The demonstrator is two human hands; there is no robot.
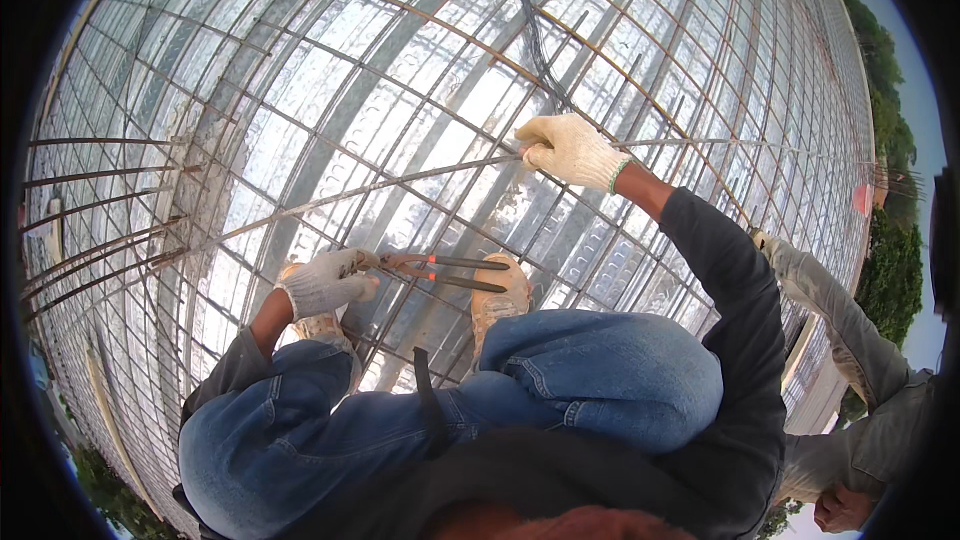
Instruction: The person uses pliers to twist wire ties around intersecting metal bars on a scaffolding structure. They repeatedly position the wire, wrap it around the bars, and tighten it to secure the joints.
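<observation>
Two hands: my left hand (325,285) in a whitish-grey knit glove and my right hand (572,150) in a cream knit glove with a green-edged cuff.
Left grip: fingers curled onto the head of a pair of rusty-headed steel pincers with slim dark handles (438,260); my thumb stands a little apart below it.
Right grip: fingers folded in, tips drawn together against the thumb at a long grey steel bar (400,181); whatever they pinch is too small to tell.
Pincers' look: brown, worn metal at the head, an orange-red band on each handle near it, the rest of the handles dark.
Pincers' direction: head to the left at my fingers, handle ends to the right; the long axis runs nearly straight across me, dipping slightly rightward, handles slightly spread.
Pincers' place: in front of my knees, the handle ends overlapping my tan right boot (500,312) in view.
Bar's direction: slanting from lower left up to my right hand.
Wire: a dark bundle of thin strands (530,20) runs from the top down to just behind my right hand.
Beside me: another person's grey-trousered leg (840,310), at the right.
</observation>
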